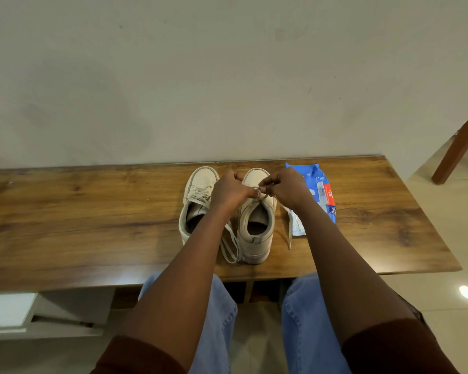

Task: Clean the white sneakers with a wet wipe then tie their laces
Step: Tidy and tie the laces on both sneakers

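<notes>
Both hands on the laces of the right sneaker, up on the wooden counter

The left hand point(229, 188) and right hand point(287, 188) meet over the tongue of the right sneaker point(257, 238), each grip pinched tight on a bit of lace point(257, 188), fingertips nearly touching. The left sneaker point(200, 179) sits just beside it, toes toward the wall, nobody touching it. A loose lace loop point(229, 251) lies on the counter point(92, 211) between the two shoes, and another lace end point(290, 236) trails down the right side. The blue wet wipe pack point(320, 182) lies flat just right of the shoes, partly under the right wrist.
</notes>
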